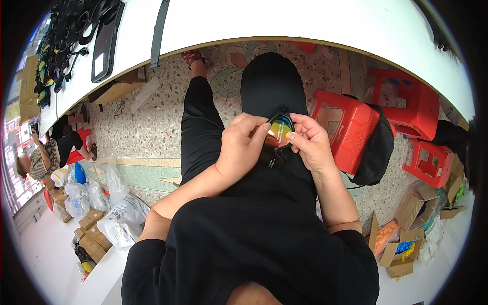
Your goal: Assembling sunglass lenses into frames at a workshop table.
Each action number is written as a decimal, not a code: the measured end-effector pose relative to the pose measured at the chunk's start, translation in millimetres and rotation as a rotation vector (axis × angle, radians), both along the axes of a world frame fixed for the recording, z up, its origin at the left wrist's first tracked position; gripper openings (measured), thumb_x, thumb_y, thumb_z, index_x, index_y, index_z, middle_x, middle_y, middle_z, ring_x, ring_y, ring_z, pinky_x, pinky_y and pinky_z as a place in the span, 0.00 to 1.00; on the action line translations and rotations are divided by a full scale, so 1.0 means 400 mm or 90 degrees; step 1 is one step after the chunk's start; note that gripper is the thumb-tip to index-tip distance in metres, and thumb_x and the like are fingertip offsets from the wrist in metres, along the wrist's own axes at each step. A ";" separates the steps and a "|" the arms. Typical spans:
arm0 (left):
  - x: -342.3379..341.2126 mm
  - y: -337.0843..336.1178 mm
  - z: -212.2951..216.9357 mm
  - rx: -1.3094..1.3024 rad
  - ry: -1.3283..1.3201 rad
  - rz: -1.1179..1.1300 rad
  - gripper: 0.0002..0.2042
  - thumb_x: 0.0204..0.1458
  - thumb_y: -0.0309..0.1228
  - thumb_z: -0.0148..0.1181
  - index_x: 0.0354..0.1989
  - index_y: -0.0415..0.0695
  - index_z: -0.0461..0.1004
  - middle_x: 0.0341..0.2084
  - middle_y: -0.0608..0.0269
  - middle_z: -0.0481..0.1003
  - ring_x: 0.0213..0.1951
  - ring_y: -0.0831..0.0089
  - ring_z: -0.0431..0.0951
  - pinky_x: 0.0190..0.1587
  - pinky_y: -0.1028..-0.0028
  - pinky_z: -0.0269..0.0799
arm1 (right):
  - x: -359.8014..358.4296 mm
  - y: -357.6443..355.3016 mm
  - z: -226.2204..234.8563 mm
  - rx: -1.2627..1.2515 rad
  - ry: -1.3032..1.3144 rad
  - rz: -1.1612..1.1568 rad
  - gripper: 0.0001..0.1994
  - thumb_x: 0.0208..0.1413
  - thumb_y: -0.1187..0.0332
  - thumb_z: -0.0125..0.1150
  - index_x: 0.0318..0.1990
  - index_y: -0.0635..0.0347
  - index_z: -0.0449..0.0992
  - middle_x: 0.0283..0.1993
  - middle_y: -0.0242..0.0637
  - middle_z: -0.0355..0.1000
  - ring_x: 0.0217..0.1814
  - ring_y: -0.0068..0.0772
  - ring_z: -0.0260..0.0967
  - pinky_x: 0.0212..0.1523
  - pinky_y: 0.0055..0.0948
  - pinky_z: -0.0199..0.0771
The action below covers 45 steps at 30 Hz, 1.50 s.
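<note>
A pair of black-framed sunglasses (279,130) with a mirrored lens, yellow-green to orange-red, is held over my lap. My left hand (243,140) is closed, its thumb and forefinger pinching the left edge of the frame. On the other side my right hand (311,141) grips the frame, the thumb pressed on the lens and the fingers behind the rim. Part of the frame hangs below the lens over my dark trousers. The undersides of the glasses are hidden by my hands.
In front curves a white table (305,20); at its left lie a heap of black-framed glasses (58,46), a black phone (105,48) and a grey strap (159,33). Red stools (351,134) and a black bag (378,152) stand right. Plastic bags (122,218) and a seated person (46,157) are left.
</note>
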<state>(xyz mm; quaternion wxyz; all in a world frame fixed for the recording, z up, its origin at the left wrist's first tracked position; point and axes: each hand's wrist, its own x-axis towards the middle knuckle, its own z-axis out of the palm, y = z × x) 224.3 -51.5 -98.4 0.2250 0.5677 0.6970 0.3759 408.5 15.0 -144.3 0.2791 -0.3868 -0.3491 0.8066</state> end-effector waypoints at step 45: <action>-0.034 0.036 0.012 -0.381 -0.649 0.045 0.06 0.56 0.26 0.66 0.39 0.41 0.75 0.30 0.74 0.74 0.32 0.87 0.70 0.36 0.85 0.64 | -0.017 0.125 0.023 -0.163 -0.009 0.148 0.08 0.56 0.69 0.67 0.32 0.52 0.71 0.25 0.20 0.67 0.21 0.11 0.60 0.22 0.14 0.59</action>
